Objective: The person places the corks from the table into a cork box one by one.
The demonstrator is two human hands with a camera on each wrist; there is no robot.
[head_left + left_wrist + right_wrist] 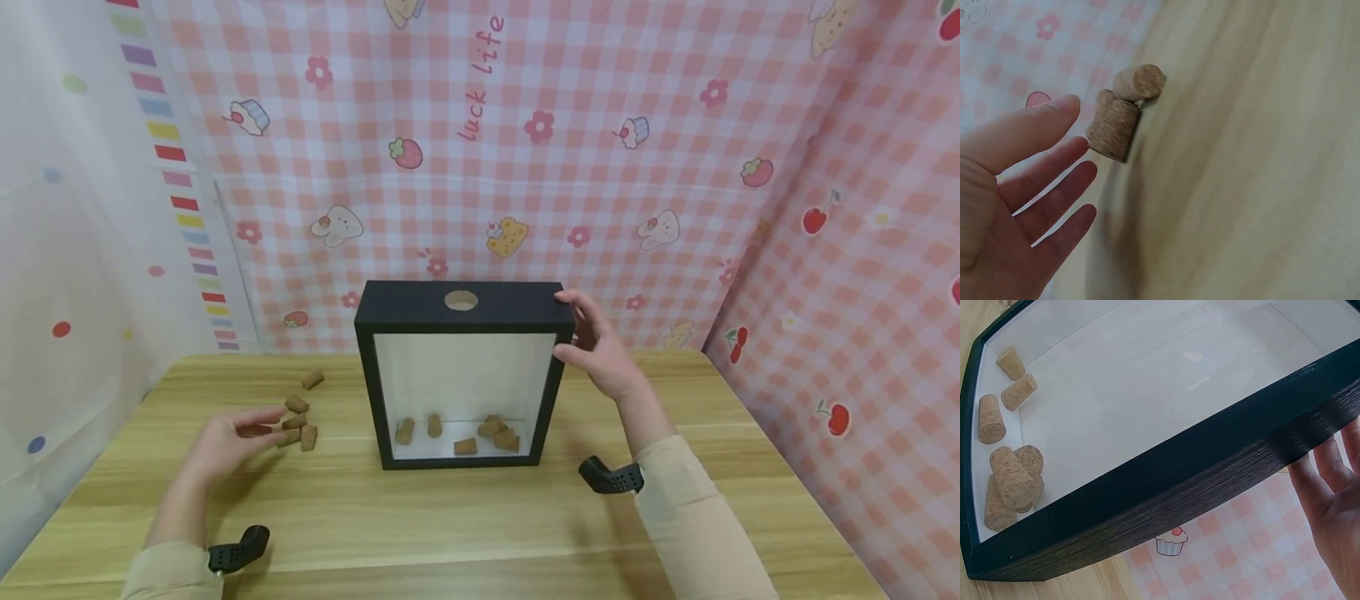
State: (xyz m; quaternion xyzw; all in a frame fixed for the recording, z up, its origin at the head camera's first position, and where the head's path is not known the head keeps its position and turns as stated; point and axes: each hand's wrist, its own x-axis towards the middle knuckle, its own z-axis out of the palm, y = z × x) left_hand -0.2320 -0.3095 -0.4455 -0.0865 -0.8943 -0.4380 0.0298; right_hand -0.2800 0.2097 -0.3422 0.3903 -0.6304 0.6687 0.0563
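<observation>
A black display box (467,307) with a clear front and a round hole (461,301) in its top stands upright on the table. Inside it, several corks (466,447) lie on the white floor, some piled at one side (1015,481). My right hand (603,354) grips the box's upper right corner, thumb at the front edge and forefinger on the top. To the left, my left hand (232,446) reaches toward several loose corks (309,438). In the left wrist view its fingers are spread, thumb apart, close beside a cork (1115,128); contact cannot be told.
The wood-grain table (450,533) ends at a pink checked cloth (540,192) hanging behind it. A similar cloth (847,333) hangs on the right, and a white dotted one (82,250) on the left. Each wrist wears a black camera mount (611,477).
</observation>
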